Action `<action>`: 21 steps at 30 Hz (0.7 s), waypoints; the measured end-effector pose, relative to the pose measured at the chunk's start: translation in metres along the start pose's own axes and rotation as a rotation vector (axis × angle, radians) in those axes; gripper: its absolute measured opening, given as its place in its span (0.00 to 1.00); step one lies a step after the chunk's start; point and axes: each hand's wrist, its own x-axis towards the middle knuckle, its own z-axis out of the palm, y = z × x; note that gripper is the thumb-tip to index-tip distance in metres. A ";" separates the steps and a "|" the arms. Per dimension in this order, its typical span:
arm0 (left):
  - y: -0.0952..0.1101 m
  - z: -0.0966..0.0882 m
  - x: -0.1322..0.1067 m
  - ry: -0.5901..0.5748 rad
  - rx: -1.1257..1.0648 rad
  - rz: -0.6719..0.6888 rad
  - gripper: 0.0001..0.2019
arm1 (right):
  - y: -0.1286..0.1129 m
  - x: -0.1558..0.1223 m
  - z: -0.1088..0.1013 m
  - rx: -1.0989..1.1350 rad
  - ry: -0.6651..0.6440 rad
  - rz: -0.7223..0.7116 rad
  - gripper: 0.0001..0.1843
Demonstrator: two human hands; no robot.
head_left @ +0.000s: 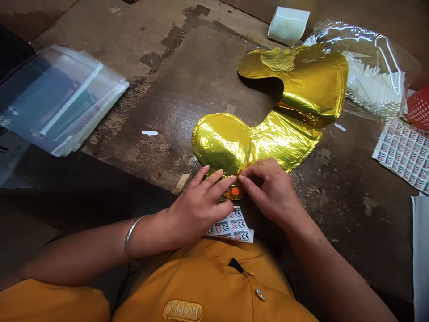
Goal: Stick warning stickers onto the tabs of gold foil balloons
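A flat gold foil balloon point(268, 120) lies curved across the worn wooden table point(187, 89). Its small tab with an orange dot point(235, 191) points toward me at the near edge. My left hand point(197, 208) has its fingers stretched flat onto the tab from the left. My right hand point(270, 190) pinches the tab from the right, its fingers pressed together on the foil. A strip of CE warning stickers point(233, 227) lies just below both hands, partly under my left hand.
A stack of clear plastic bags point(60, 98) sits at the left. At the back right are a clear bag of white items point(375, 76), a white pad point(288, 24) and a red basket point(418, 107). A sticker sheet point(404, 152) lies at the right edge.
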 end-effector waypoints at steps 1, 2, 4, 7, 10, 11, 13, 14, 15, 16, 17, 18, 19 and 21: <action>0.000 0.000 0.001 -0.003 0.007 0.019 0.08 | -0.001 0.000 0.001 -0.002 0.003 0.002 0.07; 0.000 0.000 0.002 -0.012 0.013 0.030 0.07 | -0.001 0.000 0.002 -0.005 0.006 0.006 0.08; 0.000 0.000 0.004 -0.034 0.028 0.026 0.07 | -0.002 -0.001 0.003 -0.020 0.011 0.012 0.09; 0.000 -0.001 0.006 -0.043 0.057 0.020 0.07 | -0.001 -0.004 0.005 -0.108 0.063 0.030 0.10; 0.000 -0.002 0.007 -0.059 0.068 0.027 0.07 | 0.002 -0.007 0.006 -0.210 0.199 0.088 0.16; 0.000 -0.003 0.006 -0.065 0.067 0.030 0.07 | 0.003 -0.008 0.007 -0.224 0.231 0.103 0.18; 0.001 -0.003 0.006 -0.063 0.068 0.033 0.08 | 0.005 -0.007 0.011 -0.241 0.248 0.095 0.20; 0.001 -0.003 0.006 -0.061 0.070 0.031 0.08 | 0.007 -0.006 0.012 -0.252 0.241 0.084 0.19; 0.001 -0.003 0.006 -0.064 0.070 0.027 0.08 | 0.010 -0.005 0.013 -0.270 0.235 0.079 0.17; 0.001 -0.003 0.006 -0.069 0.069 0.021 0.07 | 0.012 -0.003 0.013 -0.294 0.235 0.087 0.15; 0.001 -0.002 0.006 -0.073 0.066 0.016 0.07 | 0.015 -0.002 0.012 -0.319 0.244 0.106 0.11; 0.001 -0.002 0.005 -0.076 0.062 0.011 0.07 | 0.017 -0.001 0.009 -0.338 0.262 0.129 0.08; 0.001 -0.002 0.005 -0.079 0.055 0.007 0.07 | 0.018 -0.001 0.005 -0.346 0.292 0.141 0.05; 0.000 -0.001 0.004 -0.079 0.038 -0.006 0.07 | 0.016 -0.004 -0.004 -0.325 0.333 0.056 0.09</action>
